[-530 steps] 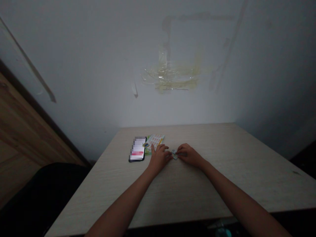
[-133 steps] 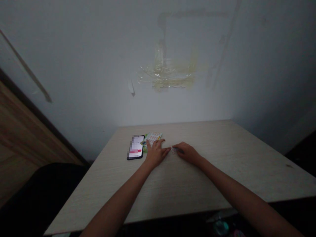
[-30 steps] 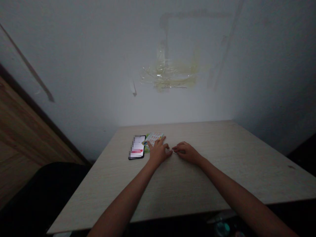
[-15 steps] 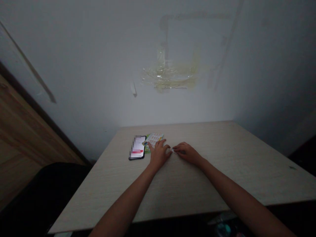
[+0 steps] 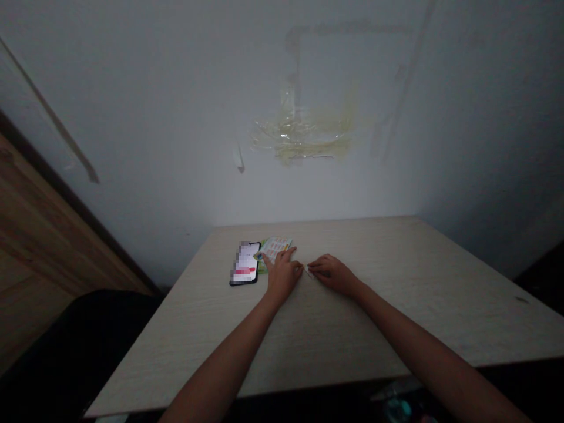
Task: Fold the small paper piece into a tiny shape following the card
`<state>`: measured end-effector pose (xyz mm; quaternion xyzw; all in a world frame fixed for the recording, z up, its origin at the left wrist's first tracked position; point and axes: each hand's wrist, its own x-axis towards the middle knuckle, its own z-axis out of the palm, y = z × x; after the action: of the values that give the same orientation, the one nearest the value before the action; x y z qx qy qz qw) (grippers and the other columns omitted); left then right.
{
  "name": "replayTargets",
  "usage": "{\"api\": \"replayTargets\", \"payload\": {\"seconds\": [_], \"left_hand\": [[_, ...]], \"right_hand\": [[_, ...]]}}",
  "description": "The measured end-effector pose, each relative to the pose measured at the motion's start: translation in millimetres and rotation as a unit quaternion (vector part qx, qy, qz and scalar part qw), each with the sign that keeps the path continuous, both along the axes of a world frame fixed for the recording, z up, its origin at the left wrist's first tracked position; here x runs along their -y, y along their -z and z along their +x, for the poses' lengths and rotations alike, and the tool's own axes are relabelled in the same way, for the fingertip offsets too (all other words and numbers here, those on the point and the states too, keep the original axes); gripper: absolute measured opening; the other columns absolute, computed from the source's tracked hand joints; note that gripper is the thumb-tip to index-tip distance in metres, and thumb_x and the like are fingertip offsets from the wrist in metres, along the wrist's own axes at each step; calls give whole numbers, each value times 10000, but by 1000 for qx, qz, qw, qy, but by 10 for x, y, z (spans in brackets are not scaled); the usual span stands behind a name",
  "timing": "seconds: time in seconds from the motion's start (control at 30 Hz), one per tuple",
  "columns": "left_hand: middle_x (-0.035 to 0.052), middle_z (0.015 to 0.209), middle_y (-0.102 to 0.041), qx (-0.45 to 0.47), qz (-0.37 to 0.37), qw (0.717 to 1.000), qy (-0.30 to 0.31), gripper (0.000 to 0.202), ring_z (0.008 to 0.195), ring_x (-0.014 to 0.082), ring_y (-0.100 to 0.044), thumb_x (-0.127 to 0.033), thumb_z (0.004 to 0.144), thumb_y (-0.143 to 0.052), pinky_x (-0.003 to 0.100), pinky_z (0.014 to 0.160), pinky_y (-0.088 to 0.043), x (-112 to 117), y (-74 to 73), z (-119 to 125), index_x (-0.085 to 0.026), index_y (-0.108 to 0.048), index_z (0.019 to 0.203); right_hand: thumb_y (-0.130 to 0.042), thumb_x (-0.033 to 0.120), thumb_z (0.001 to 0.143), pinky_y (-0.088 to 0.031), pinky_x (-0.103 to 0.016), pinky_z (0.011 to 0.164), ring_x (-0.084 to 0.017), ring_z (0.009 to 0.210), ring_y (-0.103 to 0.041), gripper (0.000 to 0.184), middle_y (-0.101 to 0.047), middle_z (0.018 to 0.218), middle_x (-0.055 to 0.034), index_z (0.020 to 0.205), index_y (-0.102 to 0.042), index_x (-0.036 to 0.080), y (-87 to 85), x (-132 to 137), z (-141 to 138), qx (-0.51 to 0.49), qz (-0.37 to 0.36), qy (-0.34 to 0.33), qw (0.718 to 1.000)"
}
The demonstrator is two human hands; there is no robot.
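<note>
A small, thin whitish piece, perhaps paper (image 5: 309, 271), spans the short gap between my hands just above the table; it is too small to make out its kind. My left hand (image 5: 283, 275) pinches one end with thumb and forefinger, while its other fingers spread over a printed leaflet (image 5: 277, 245) with green edges. From the other side, the closed fingertips of my right hand (image 5: 332, 274) grip the same piece. A phone (image 5: 245, 264) with a lit, partly pixelated screen lies left of the leaflet, close against it.
The pale wood-grain table (image 5: 396, 305) meets a grey wall (image 5: 176, 106) with peeling clear tape (image 5: 304, 138). A dark chair-like shape (image 5: 88, 329) and a wooden panel (image 5: 35, 235) stand at left. A small dark scrap (image 5: 522, 299) lies near the table's right edge.
My fingertips have shifted slightly, and a little more of the whitish piece shows between them. Phone and leaflet have stayed in place.
</note>
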<state>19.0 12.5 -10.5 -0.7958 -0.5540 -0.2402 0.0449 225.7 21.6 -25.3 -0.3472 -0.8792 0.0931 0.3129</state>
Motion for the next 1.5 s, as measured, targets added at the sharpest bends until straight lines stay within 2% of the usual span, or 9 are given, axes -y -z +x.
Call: {"api": "replayTargets", "payload": {"seconds": [0.17, 0.33, 0.43, 0.67, 0.83, 1.5], "left_hand": [[-7, 1426, -506, 1, -4, 1000, -16, 149, 1271, 305, -444, -371, 872, -595, 768, 1052, 16, -27, -11, 24, -327, -737, 858], [-7, 1396, -531, 5, 17, 1000, -4, 133, 1258, 293, -459, -316, 870, -595, 774, 1046, 0, -50, -15, 54, -306, -722, 833], [-11, 1397, -530, 10, 1, 1000, -4, 129, 1254, 297, -461, -311, 864, -596, 778, 1041, -11, -52, -32, 52, -310, -722, 838], [-44, 1420, -517, 2, -15, 1000, 1, 110, 1340, 311, -368, -315, 850, -609, 784, 1030, 16, -53, -73, 40, -321, -717, 831], [-71, 1413, -524, -1, 7, 1000, 12, 111, 1353, 304, -365, -321, 856, -597, 788, 1019, 46, -70, -39, 39, -332, -705, 834], [-27, 1442, -495, -5, -2, 1000, 10, 160, 1353, 352, -363, -423, 848, -605, 796, 1015, 92, -8, 32, 32, -319, -710, 908]], "right_hand": [[-563, 238, 891, -466, -385, 915, -202, 1008, -611, 263, -721, 1102, -39, 1102, -711, 286, 14, -16, 7, 10, 1, -5, 1000], [-566, 239, 890, -461, -384, 925, -199, 1015, -607, 265, -721, 1102, -32, 1108, -708, 289, 32, -34, 10, 10, -4, -3, 1000], [-571, 256, 892, -462, -389, 916, -200, 1006, -612, 253, -723, 1093, -38, 1100, -711, 293, 39, -38, 11, 11, -3, -4, 1000], [-567, 243, 892, -456, -391, 925, -204, 1024, -612, 262, -721, 1097, -36, 1107, -708, 296, 35, -25, 5, 4, -1, 0, 1000], [-578, 241, 881, -457, -381, 919, -201, 1007, -618, 261, -725, 1092, -30, 1100, -712, 295, 64, -54, 8, 7, 1, -3, 1000], [-585, 291, 899, -442, -372, 929, -192, 990, -645, 216, -734, 1068, -35, 1063, -726, 291, 105, -122, 9, -22, -12, -14, 1000]]}}
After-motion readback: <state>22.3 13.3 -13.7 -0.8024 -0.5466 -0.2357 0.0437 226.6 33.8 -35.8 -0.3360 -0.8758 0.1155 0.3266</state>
